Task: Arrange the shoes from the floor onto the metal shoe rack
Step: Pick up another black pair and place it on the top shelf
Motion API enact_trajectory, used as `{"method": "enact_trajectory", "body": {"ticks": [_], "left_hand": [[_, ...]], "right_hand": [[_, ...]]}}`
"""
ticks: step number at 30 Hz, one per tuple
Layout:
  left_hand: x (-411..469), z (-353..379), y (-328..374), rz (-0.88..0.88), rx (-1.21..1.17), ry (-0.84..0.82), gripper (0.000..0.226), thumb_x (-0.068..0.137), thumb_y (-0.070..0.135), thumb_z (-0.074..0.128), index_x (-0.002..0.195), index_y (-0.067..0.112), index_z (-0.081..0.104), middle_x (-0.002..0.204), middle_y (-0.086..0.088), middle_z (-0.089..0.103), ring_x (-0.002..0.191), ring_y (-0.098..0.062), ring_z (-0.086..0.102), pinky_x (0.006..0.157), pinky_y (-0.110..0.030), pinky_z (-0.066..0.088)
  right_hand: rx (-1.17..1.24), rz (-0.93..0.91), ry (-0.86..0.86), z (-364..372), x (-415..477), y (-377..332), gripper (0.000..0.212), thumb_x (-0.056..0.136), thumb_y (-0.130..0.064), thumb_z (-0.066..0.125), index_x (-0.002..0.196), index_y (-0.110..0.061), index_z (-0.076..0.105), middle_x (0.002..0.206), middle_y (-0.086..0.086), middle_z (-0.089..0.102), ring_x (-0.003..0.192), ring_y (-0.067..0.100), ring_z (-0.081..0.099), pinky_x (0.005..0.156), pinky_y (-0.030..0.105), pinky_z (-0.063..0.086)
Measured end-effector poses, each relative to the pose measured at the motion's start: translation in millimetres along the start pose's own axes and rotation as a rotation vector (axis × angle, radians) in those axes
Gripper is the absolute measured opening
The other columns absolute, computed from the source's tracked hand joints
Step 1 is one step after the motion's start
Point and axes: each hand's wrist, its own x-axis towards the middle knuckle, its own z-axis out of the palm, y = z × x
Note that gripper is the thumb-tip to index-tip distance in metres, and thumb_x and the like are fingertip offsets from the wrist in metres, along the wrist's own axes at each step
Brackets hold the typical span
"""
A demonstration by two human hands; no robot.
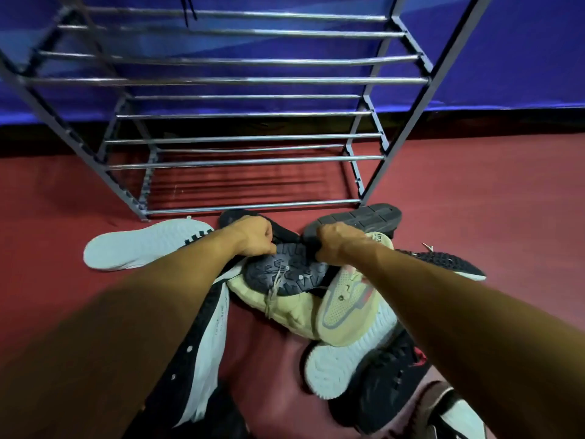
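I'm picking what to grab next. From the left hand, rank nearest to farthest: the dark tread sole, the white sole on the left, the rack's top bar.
1. Dark tread sole: touching the left hand, just below it.
2. White sole: on the floor, further left.
3. Top bar: high up, behind.

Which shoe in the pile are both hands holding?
The dark shoe turned sole-up, between the left hand and right hand; it lies on the cream shoes.
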Motion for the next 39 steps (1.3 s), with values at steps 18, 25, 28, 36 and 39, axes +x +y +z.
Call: {"method": "enact_trajectory", "body": {"ticks": [18, 25, 28, 36, 39], "left_hand": [[84.3, 45.9, 70.9, 0.097, 0.119, -0.027, 0.09, 0.071, 0.061, 0.073, 0.146, 0.031, 0.035, 0.127, -0.013, 0.062, 0.114, -0.037, 0.058, 0.093, -0.045, 0.051], [55.6, 21.9, 66.8, 0.213, -0.082, 0.023, 0.041, 0.091, 0.057, 0.059, 0.122, 0.031, 0.068, 0.106, 0.002, 0.073, 0.101, -0.021, 0.067, 0.086, -0.032, 0.051], [26.8, 4.4, 54.3, 0.166, -0.253, 0.084, 0.037, 0.093, 0.055, 0.06, 0.116, 0.031, 0.074, 0.103, 0.012, 0.071, 0.1, -0.008, 0.064, 0.085, -0.024, 0.044], [-60.5, -48.8, 32.6, 0.077, -0.332, 0.191, 0.037, 0.085, 0.066, 0.062, 0.104, 0.038, 0.078, 0.106, 0.014, 0.075, 0.104, -0.008, 0.067, 0.103, -0.031, 0.047], [-91.1, -72.9, 36.0, 0.074, -0.296, 0.241, 0.043, 0.084, 0.069, 0.06, 0.107, 0.037, 0.078, 0.11, 0.012, 0.074, 0.106, -0.01, 0.065, 0.101, -0.031, 0.047]], "right_hand": [[0.109, 0.051, 0.065, 4.4, 15.7, 48.6, 0.036, 0.092, -0.02, 0.058, 0.127, -0.014, 0.056, 0.125, 0.013, 0.062, 0.112, 0.034, 0.063, 0.085, 0.036, 0.048], [0.141, 0.052, 0.223, -11.4, 6.8, 51.9, 0.041, 0.089, -0.019, 0.059, 0.129, -0.015, 0.05, 0.121, 0.014, 0.064, 0.11, 0.036, 0.063, 0.081, 0.04, 0.049], [0.118, 0.052, 0.293, -18.1, -2.2, 46.2, 0.046, 0.09, -0.023, 0.061, 0.134, -0.023, 0.05, 0.119, 0.01, 0.066, 0.108, 0.033, 0.065, 0.077, 0.036, 0.048], [0.09, -0.089, 0.351, -65.7, -45.2, 6.7, 0.026, 0.092, -0.041, 0.062, 0.113, -0.026, 0.059, 0.117, 0.007, 0.065, 0.106, 0.032, 0.063, 0.075, 0.035, 0.045], [0.048, -0.143, 0.379, -89.7, -65.9, -6.1, 0.02, 0.093, -0.039, 0.06, 0.108, -0.025, 0.06, 0.113, 0.008, 0.065, 0.103, 0.032, 0.063, 0.071, 0.033, 0.04]]}}
